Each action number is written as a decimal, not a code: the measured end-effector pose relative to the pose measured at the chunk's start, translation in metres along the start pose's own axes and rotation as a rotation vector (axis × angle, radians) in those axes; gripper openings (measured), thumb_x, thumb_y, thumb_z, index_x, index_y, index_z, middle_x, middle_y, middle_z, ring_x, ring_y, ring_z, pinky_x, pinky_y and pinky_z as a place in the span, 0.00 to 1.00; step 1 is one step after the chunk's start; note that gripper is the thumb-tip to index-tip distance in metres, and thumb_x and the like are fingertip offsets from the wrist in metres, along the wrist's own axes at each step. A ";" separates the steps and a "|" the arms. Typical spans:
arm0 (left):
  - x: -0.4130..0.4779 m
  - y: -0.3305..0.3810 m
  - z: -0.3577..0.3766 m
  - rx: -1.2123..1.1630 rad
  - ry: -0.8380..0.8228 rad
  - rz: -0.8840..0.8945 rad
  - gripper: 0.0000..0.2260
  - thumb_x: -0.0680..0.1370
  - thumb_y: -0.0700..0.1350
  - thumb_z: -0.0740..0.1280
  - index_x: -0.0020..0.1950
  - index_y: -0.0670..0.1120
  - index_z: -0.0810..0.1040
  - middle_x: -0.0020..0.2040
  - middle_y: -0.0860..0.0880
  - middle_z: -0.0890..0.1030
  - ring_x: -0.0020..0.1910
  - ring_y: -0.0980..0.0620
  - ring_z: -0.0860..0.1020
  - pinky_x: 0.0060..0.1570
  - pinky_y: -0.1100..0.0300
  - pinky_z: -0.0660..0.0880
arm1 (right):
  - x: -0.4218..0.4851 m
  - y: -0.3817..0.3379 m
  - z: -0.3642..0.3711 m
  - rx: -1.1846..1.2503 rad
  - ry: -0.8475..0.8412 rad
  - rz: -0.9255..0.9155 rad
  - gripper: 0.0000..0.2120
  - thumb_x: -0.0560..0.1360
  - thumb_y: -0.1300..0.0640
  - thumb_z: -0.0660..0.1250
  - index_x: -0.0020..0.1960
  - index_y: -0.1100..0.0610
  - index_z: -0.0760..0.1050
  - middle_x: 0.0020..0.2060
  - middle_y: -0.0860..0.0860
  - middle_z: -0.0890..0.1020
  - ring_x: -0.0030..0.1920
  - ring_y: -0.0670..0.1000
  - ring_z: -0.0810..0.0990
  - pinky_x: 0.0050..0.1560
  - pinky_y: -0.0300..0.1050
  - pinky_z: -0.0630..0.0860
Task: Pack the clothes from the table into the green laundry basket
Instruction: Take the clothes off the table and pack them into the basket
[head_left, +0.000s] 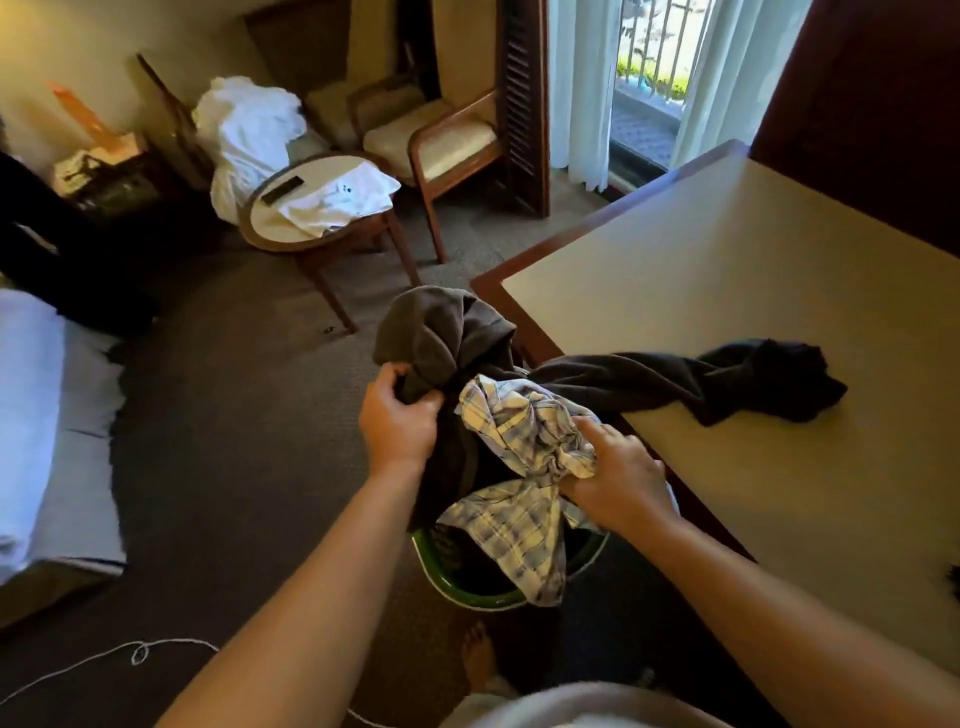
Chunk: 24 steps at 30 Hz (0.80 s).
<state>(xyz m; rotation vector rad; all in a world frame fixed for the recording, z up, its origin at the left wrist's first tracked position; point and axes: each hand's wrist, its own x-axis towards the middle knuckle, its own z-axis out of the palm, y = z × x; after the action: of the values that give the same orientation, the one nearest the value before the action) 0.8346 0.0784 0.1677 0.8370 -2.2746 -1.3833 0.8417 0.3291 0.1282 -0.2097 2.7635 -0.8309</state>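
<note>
The green laundry basket stands on the carpet beside the table's near-left edge, mostly covered by clothes. My left hand grips a dark grey garment bunched above the basket. Part of that dark cloth trails over the table edge and ends in a dark heap on the tabletop. My right hand grips a crumpled white and blue plaid shirt, whose tail hangs over the basket's rim.
The beige table with a wooden edge fills the right side. A small round side table with white cloth, armchairs and a white bundle stand behind. A bed corner lies left. A white cord runs across the carpet.
</note>
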 end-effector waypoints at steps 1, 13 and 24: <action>0.011 -0.005 0.001 -0.004 -0.022 0.004 0.11 0.71 0.43 0.76 0.49 0.54 0.80 0.47 0.52 0.84 0.47 0.49 0.82 0.51 0.48 0.81 | 0.003 -0.006 0.009 0.013 -0.008 0.038 0.39 0.69 0.36 0.71 0.77 0.40 0.60 0.69 0.44 0.75 0.64 0.52 0.73 0.61 0.59 0.73; 0.084 -0.082 0.000 0.180 -0.579 -0.174 0.14 0.78 0.45 0.72 0.64 0.50 0.79 0.61 0.48 0.80 0.58 0.48 0.80 0.62 0.47 0.78 | 0.016 -0.058 0.096 0.020 -0.082 0.386 0.36 0.68 0.43 0.72 0.75 0.42 0.66 0.66 0.45 0.78 0.62 0.52 0.76 0.56 0.53 0.75; 0.096 -0.109 -0.008 0.191 -0.694 -0.180 0.10 0.80 0.45 0.70 0.61 0.48 0.80 0.53 0.51 0.81 0.53 0.50 0.80 0.51 0.56 0.78 | 0.053 -0.090 0.106 0.029 -0.270 0.327 0.43 0.70 0.31 0.69 0.79 0.43 0.60 0.80 0.46 0.59 0.78 0.52 0.61 0.73 0.55 0.67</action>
<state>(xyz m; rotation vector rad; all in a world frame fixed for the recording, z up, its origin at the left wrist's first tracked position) 0.7993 -0.0273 0.0737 0.7010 -2.9446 -1.7646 0.8257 0.1888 0.0827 0.1257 2.4404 -0.6986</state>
